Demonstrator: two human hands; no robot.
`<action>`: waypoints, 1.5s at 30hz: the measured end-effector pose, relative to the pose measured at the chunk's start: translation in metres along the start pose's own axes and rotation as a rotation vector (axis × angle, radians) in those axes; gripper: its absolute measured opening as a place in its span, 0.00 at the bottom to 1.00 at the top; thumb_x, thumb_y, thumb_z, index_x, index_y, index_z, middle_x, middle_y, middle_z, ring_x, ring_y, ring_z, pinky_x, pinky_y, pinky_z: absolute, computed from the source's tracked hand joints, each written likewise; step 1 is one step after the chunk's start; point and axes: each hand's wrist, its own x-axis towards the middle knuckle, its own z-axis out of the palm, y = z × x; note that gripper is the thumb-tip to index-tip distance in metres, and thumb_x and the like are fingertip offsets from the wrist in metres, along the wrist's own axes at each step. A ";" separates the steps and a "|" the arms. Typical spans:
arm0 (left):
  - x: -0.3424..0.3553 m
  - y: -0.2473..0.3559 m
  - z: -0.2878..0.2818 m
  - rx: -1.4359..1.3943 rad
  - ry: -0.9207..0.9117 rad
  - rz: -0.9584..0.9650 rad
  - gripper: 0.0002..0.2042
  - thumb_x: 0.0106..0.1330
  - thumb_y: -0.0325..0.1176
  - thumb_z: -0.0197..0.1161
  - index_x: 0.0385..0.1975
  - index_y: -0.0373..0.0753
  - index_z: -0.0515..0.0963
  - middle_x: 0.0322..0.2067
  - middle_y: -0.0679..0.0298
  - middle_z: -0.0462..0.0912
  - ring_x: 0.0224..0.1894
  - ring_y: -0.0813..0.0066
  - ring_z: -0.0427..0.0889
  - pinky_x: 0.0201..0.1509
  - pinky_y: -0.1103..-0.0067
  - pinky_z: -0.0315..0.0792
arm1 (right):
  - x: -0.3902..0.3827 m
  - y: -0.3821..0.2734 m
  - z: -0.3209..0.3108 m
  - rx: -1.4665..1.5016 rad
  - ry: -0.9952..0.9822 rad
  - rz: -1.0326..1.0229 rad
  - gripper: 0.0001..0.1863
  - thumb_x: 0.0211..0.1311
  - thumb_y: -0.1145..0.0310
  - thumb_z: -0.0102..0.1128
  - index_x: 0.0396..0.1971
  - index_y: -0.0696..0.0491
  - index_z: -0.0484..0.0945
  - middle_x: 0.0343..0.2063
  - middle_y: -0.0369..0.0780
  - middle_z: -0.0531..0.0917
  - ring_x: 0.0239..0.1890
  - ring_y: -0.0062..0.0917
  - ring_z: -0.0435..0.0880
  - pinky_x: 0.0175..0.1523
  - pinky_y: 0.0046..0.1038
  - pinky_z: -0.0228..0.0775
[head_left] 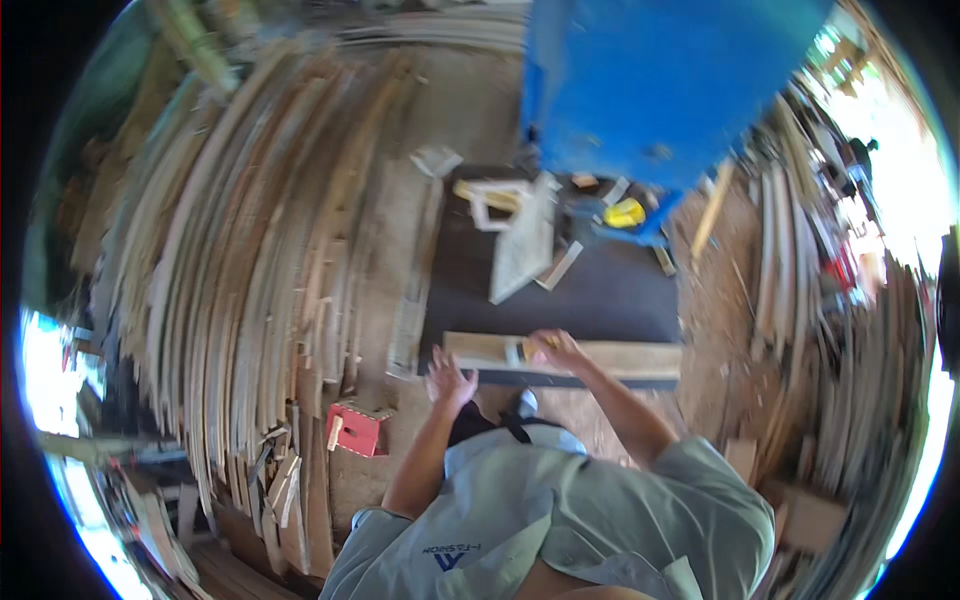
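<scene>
On the near edge of a dark tabletop (590, 310) lies a long wooden board (625, 357), running left to right. My right hand (558, 350) is closed round a small brush-like tool (517, 352) with a yellowish handle and a pale, flat head. That head is over the board's left half; blur hides whether it touches the wood. At the board's left end is my left hand (450, 381), its fingers spread and holding nothing. Whether those fingertips press on the board I cannot tell.
Farther back on the tabletop are a pale plank (525, 245), a white frame-like piece (482, 208) and a yellow object (624, 213). A large blue panel (660, 90) overhangs the far side. Long boards (270, 220) are stacked at left, near a red stool (356, 431).
</scene>
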 end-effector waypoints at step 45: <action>-0.010 0.043 -0.006 -0.005 -0.079 0.194 0.46 0.59 0.49 0.66 0.75 0.57 0.45 0.75 0.51 0.39 0.77 0.53 0.40 0.77 0.60 0.40 | -0.200 0.038 -0.127 -0.673 0.526 0.728 0.17 0.63 0.57 0.46 0.43 0.40 0.84 0.37 0.46 0.86 0.40 0.44 0.85 0.48 0.44 0.77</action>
